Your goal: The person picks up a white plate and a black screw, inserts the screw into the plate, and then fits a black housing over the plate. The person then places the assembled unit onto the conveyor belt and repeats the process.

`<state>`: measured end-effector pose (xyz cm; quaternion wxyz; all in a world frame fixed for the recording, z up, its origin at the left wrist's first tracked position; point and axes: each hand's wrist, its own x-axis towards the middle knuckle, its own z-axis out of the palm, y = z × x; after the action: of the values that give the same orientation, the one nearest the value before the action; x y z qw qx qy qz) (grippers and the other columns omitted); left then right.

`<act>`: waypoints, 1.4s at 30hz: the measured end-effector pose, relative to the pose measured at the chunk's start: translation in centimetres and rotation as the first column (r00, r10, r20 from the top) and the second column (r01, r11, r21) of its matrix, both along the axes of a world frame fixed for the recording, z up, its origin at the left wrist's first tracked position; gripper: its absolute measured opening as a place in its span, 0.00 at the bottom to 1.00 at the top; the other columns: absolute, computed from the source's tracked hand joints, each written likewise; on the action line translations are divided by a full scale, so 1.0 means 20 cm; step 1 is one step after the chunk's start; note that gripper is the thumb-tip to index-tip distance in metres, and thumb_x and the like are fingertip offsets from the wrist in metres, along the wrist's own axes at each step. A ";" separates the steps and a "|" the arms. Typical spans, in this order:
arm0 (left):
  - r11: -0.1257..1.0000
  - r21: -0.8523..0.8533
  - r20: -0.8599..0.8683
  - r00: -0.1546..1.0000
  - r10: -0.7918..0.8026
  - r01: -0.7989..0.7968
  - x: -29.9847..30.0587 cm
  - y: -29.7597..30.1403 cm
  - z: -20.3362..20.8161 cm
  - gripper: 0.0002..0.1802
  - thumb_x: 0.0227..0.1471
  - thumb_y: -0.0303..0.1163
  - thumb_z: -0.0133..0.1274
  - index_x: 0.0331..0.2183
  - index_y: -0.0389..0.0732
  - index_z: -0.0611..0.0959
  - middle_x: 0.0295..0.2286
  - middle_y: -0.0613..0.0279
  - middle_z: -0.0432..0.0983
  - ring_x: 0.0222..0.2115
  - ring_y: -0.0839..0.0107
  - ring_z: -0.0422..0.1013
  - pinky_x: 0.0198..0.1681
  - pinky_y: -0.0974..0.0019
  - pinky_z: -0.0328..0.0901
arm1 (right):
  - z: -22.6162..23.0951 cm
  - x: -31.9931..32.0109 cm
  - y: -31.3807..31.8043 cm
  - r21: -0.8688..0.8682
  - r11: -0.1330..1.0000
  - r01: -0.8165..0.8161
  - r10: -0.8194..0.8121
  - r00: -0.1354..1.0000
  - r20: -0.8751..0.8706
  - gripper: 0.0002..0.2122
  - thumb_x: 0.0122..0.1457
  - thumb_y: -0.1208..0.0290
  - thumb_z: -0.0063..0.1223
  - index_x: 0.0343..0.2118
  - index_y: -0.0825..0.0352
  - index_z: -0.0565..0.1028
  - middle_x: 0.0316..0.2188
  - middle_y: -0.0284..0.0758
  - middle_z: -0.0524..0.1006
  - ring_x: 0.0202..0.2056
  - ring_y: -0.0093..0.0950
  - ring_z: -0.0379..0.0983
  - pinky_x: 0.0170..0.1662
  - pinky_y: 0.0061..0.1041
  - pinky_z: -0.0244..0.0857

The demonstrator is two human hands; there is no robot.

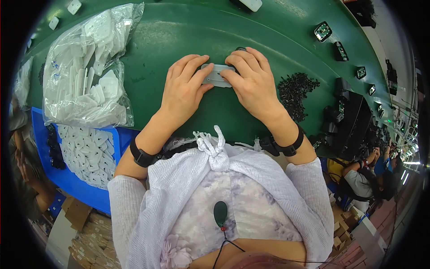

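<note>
The left hand (183,85) and right hand (253,83) both hold the grey plastic plate (217,77) over the green bench (156,45). White pieces (87,154) in the blue bin (80,187) seem done; bagged white plates (89,67) and loose black parts (296,94) apparently remain.

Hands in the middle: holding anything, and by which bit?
Yes, a pale grey plate. The left hand has its fingers on the left end, the right hand on the right. Whether the dark thing behind is held, I can't tell.
</note>
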<state>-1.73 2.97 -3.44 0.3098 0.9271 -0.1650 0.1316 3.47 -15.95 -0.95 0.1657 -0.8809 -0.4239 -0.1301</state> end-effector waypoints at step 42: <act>0.980 0.197 0.056 0.998 -0.011 0.000 -0.02 0.01 0.05 0.30 0.39 0.29 0.58 0.48 0.35 0.74 0.46 0.56 0.71 0.48 0.61 0.68 0.45 0.59 0.66 | 0.05 -0.05 0.04 0.102 0.989 0.109 -0.076 0.956 -0.284 0.19 0.45 0.71 0.62 0.44 0.62 0.77 0.38 0.35 0.76 0.37 0.32 0.72 0.37 0.28 0.68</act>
<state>-2.17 3.12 -2.49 0.2122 0.9486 -0.1885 0.1403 2.48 -15.22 0.00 0.2687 -0.8982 -0.3460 -0.0367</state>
